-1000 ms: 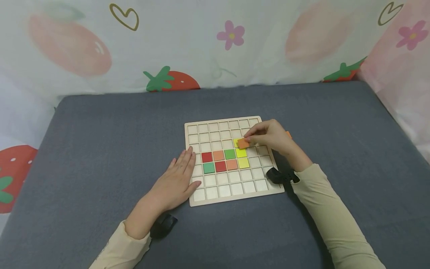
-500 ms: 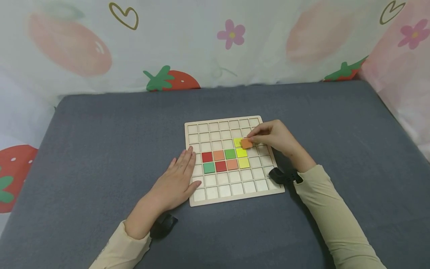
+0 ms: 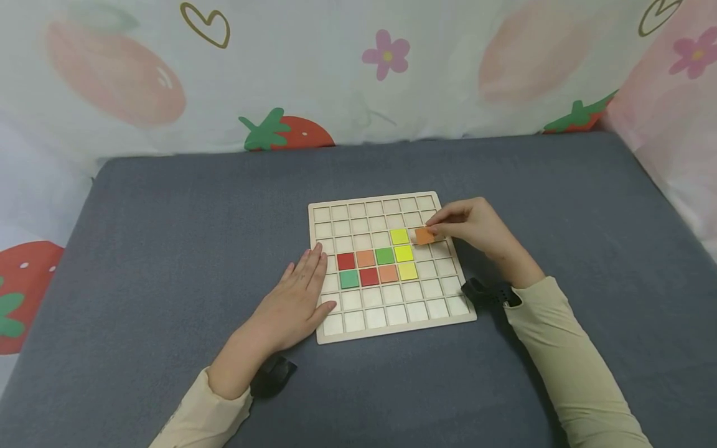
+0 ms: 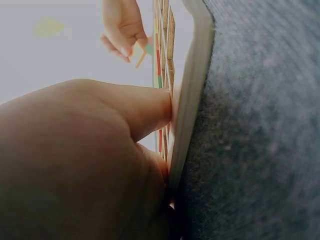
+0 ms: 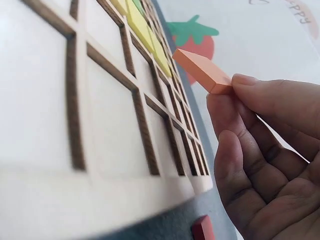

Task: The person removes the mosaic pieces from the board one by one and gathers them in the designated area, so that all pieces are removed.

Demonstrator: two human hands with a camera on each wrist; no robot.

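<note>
A wooden grid board (image 3: pixel 386 330) lies on the table under both hands. My left hand (image 3: pixel 294 305) rests flat across its left edge, fingers straight and thumb spread. My right hand (image 3: pixel 478 227) pinches an orange square tile (image 3: pixel 424 236) between thumb and fingers. In the right wrist view the orange tile (image 5: pixel 202 70) is held tilted, clear of the grid. Just left of it in the head view is the topmost yellow tile (image 3: pixel 399 236), one of three stacked in a column. Red, orange and green tiles, such as the red tile (image 3: pixel 346 261), fill cells left of that column.
A dark grey cloth (image 3: pixel 196 218) covers the table. In the right wrist view a red tile (image 5: pixel 203 229) lies beyond the board's edge, hidden by the right hand in the head view. A printed curtain (image 3: pixel 308 68) hangs behind the table.
My right hand has moved to the right with the orange tile, which overlapped the topmost yellow tile and now stands apart from it. The left hand has stayed put.
</note>
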